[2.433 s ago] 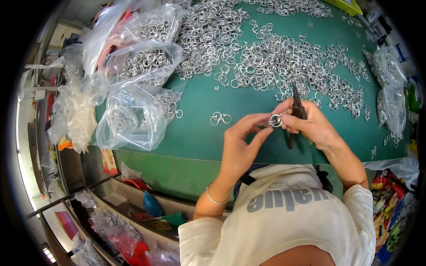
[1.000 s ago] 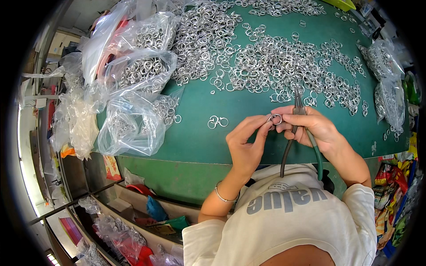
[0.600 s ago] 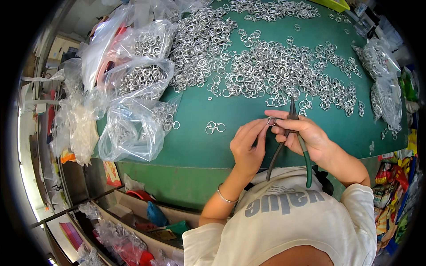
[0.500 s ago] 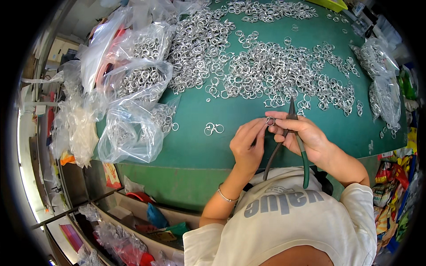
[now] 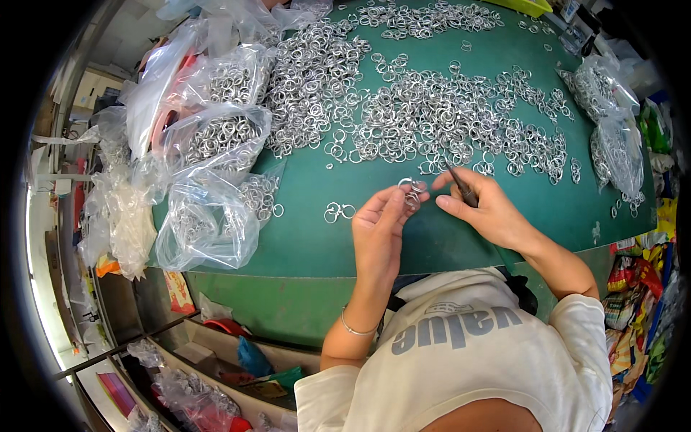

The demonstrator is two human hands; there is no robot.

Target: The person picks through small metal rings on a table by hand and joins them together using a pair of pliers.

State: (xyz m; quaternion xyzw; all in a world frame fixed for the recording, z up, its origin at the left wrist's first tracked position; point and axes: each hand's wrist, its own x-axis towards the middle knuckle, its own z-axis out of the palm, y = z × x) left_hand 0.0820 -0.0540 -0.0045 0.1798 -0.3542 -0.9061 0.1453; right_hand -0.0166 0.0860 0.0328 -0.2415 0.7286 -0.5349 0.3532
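Between the thumb and fingers of my left hand (image 5: 380, 225) are a few linked silver metal rings (image 5: 411, 189), raised above the green tabletop. My right hand (image 5: 493, 216) is closed round a pair of pliers (image 5: 466, 193) with dark, slim pointed jaws. The jaws point up and left, toward a heap of silver rings (image 5: 432, 115); most of the handles lie hidden by the palm. The right index finger and thumb reach toward the held rings, with a small gap. A small linked pair of rings (image 5: 339, 211) lies on the table left of my left hand.
Clear plastic bags (image 5: 209, 223) with rings crowd the left of the green table (image 5: 309, 248). Another ring heap (image 5: 309, 79) lies beside them. At the right edge sits a filled bag (image 5: 619, 155). A yellow-green tray (image 5: 529, 6) is at the far right; open drawers (image 5: 230, 345) are lower left.
My left hand has moved left with the rings and turned its palm more upward. The pliers have tilted left in my right hand, and the two hands are farther apart.
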